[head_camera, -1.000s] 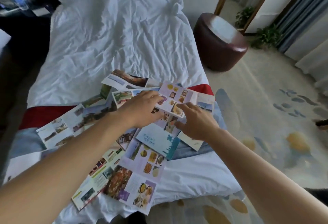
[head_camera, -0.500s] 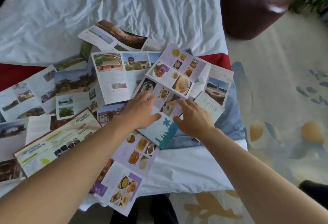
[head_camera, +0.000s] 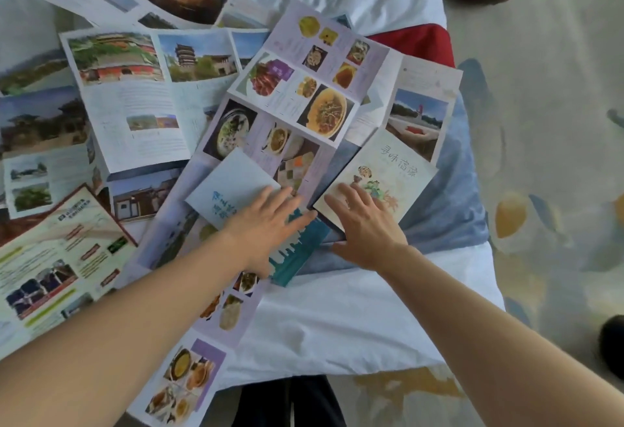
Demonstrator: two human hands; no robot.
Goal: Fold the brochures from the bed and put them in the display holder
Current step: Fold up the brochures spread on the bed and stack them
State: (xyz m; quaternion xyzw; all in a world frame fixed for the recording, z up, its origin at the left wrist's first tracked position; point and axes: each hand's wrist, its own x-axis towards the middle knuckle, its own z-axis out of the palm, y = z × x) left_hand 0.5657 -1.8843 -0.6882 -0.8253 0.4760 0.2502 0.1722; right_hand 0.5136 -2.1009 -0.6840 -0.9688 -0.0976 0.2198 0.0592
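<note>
Left hand (head_camera: 266, 220) and right hand (head_camera: 366, 224), fingers spread flat and gripping nothing, pin the blue brochure (head_camera: 233, 186) and cream brochure (head_camera: 395, 173) (presumably to crease them) on the bed (head_camera: 337, 325).

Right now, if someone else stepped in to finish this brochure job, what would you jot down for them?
Left hand: flat and open on the pale blue leaflet.
Right hand: flat and open on the cream leaflet.
Neither hand grips anything.
The other brochures, like the food brochure, lie unfolded and overlapping on the bed.
No display holder in view.
Left: fold the open ones, then put all in the holder.
</note>
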